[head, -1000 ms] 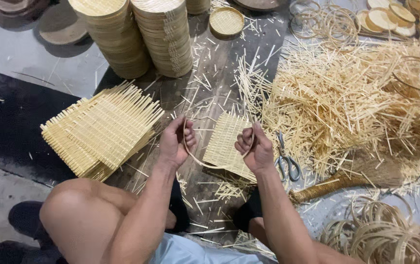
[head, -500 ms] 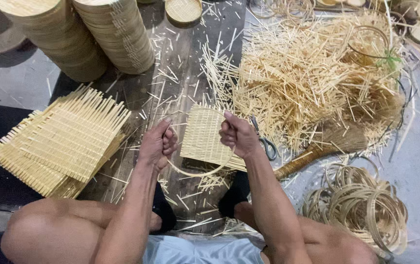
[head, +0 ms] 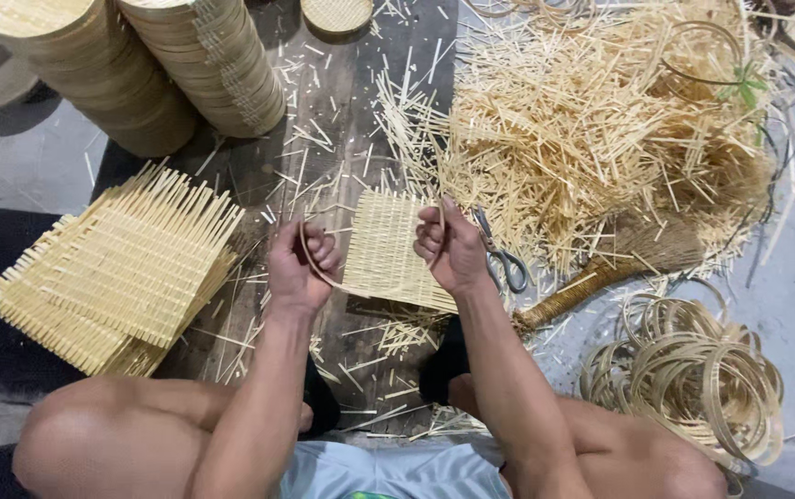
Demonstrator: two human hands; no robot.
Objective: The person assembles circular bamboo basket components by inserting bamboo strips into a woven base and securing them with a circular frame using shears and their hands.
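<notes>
My left hand (head: 300,265) and my right hand (head: 450,248) each grip one side of a thin bamboo hoop (head: 349,289), held a little above the floor in front of my knees. The hoop's lower arc sags between the hands. Beneath it lies a small square woven bamboo mat (head: 390,249) on the dark wooden board (head: 342,139). Both hands are closed around the hoop's strip.
A stack of woven mats (head: 120,268) lies left. Two tall piles of round woven trays (head: 139,65) stand behind it. A heap of bamboo slivers (head: 601,129) fills the right, with scissors (head: 501,257), a hand broom (head: 619,263) and a bundle of hoops (head: 693,370).
The view has shifted and come closer; both hands keep hold of the hoop and have risen slightly over the small mat.
</notes>
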